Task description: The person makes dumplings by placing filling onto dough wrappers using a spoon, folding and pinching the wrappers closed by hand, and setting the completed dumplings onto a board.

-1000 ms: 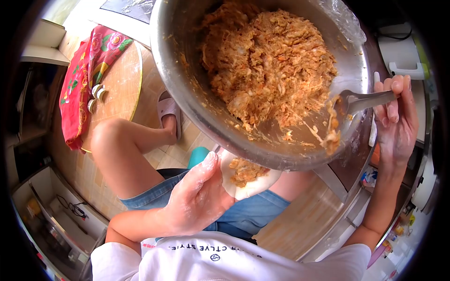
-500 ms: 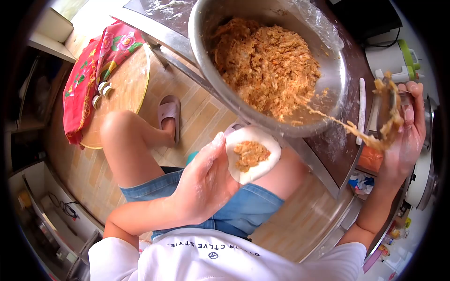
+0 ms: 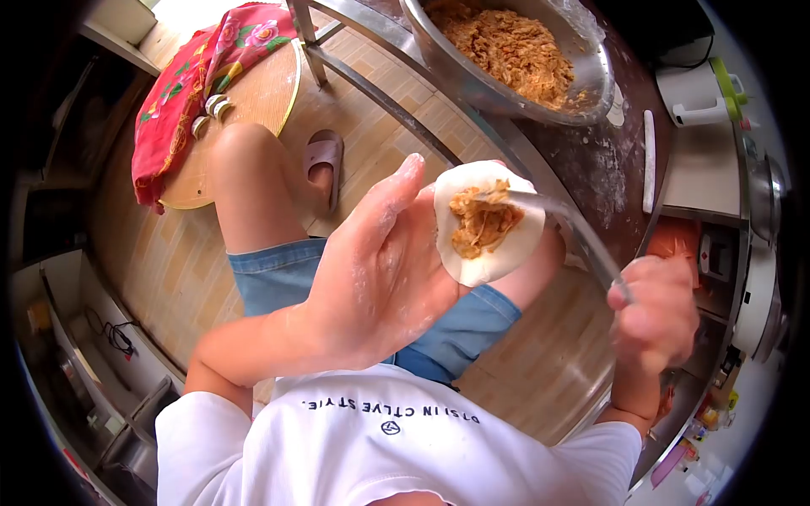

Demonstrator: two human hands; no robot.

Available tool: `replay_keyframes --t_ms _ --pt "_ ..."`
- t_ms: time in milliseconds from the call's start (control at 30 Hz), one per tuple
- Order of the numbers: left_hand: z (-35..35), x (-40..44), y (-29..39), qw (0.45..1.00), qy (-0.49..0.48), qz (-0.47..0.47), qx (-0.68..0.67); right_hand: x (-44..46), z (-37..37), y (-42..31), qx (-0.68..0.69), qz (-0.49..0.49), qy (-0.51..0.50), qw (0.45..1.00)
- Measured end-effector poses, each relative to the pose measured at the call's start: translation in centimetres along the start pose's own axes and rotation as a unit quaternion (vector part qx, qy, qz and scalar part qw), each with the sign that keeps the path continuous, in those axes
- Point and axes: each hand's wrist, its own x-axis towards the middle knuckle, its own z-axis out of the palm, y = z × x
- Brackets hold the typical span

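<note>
My left hand [image 3: 371,261], dusted with flour, is palm up and supports a round white dough wrapper [image 3: 499,263] on its fingers, the thumb standing apart. A lump of orange-brown filling [image 3: 481,234] lies in the middle of the wrapper. My right hand [image 3: 654,316], slightly blurred, is closed around the handle of a metal spoon [image 3: 582,229]. The spoon's far end touches the filling, and its bowl is hard to make out. Beyond my hands, a large steel bowl [image 3: 481,88] contains more of the same filling [image 3: 516,52].
The bowl stands on a floury dark table [image 3: 582,164] with a metal frame. Near its right edge lies a thin white stick [image 3: 649,160]. A red floral cloth [image 3: 181,114] covers part of a round board [image 3: 261,97] at left. Shelves line the right side.
My right hand has brought the spoon from the far right down to the wrapper. The filling there looks larger and taller. The bowl now appears higher in view.
</note>
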Motion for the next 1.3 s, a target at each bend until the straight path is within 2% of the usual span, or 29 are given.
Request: replay_keyframes --t_ms 67,167,267,367,467,533,600,700,833,933,967,1067,1100,1233,1300 --pt "0.2 -0.3 0.2 1.000 -0.005 -0.012 -0.016 -0.8 0.6 -1.8 -0.115 -0.076 -0.084 0.987" --pt "-0.2 -0.5 0.7 0.997 -0.023 -0.027 -0.063 -3.4 1.5 -0.7 -0.221 -0.181 -0.097 0.953" --pt "-0.7 -0.2 0.4 0.999 -0.013 0.001 -0.049 -4.6 1.2 -0.4 -0.254 -0.192 -0.113 0.941" --pt "-1.3 0.1 0.3 0.999 0.003 0.028 -0.033 -5.0 -0.1 -1.3 -0.218 -0.165 -0.140 0.952" --pt "-0.9 0.2 0.2 0.999 0.021 0.036 -0.027 -4.4 -0.9 -1.5 -0.116 -0.088 -0.058 0.988" --pt "-1.0 0.3 0.1 1.000 0.004 0.029 -0.001 -4.3 -0.8 -0.7 -0.038 -0.017 0.054 0.998" --pt "-1.0 0.3 -0.1 1.000 -0.011 0.021 0.015 -3.2 -0.5 -0.8 0.024 0.058 0.084 0.994" --pt "-0.8 0.3 -0.1 0.999 -0.021 0.016 0.024 -2.7 -0.2 -0.5 0.050 0.101 0.065 0.991" --pt "-1.1 0.1 0.3 0.999 -0.004 0.018 0.045 -1.7 -0.6 -1.5 -0.059 0.007 -0.035 0.998" --pt "-1.4 0.3 0.4 0.998 0.011 0.024 0.059 -1.6 -0.8 -1.9 -0.120 -0.068 -0.052 0.989" --pt "-1.5 0.3 0.3 0.998 0.014 0.025 0.062 -1.2 -1.0 -2.4 -0.105 -0.043 -0.052 0.992" --pt "-1.3 0.4 0.3 0.994 0.007 0.027 0.103 -1.0 -1.1 -2.9 -0.015 0.087 0.039 0.995" --pt "-1.4 0.4 0.2 0.994 0.008 0.025 0.107 -0.7 -1.2 -2.6 -0.015 0.076 0.032 0.996" --pt "-1.4 0.1 0.8 0.996 -0.002 -0.023 0.083 0.1 -1.3 -3.3 -0.114 -0.063 -0.128 0.983" --pt "-1.6 0.1 1.5 0.997 -0.026 -0.050 0.058 -0.5 -0.6 -3.3 -0.187 -0.110 -0.149 0.965"
